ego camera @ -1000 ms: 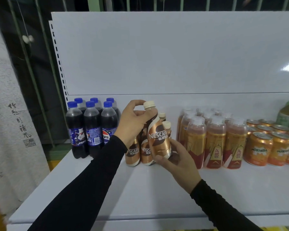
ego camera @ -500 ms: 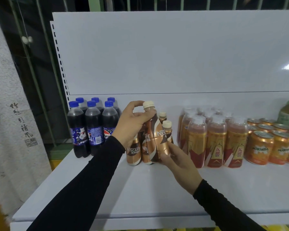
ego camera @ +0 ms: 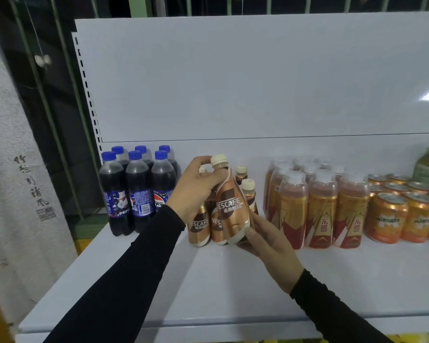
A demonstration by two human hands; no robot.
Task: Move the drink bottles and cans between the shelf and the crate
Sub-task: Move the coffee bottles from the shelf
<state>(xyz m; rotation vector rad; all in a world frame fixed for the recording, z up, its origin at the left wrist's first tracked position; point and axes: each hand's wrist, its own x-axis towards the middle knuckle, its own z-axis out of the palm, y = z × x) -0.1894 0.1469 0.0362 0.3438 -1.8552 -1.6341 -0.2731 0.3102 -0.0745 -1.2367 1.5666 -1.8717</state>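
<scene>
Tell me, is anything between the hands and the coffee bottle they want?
Nothing visible is in the way. The left hand already grips the neck of the Nescafe bottle, and the right hand holds its base. Other Nescafe bottles stand close behind and beside it on the shelf.

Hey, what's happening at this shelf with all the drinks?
A person in black sleeves is handling a Nescafe coffee bottle at a white shelf. The left hand grips its neck just under the cap, and the right hand cups its base. The bottle is tilted, at the front of a small group of Nescafe bottles. Pepsi bottles stand to the left; orange-gold drink bottles and Mirinda cans stand to the right. No crate is in view.
</scene>
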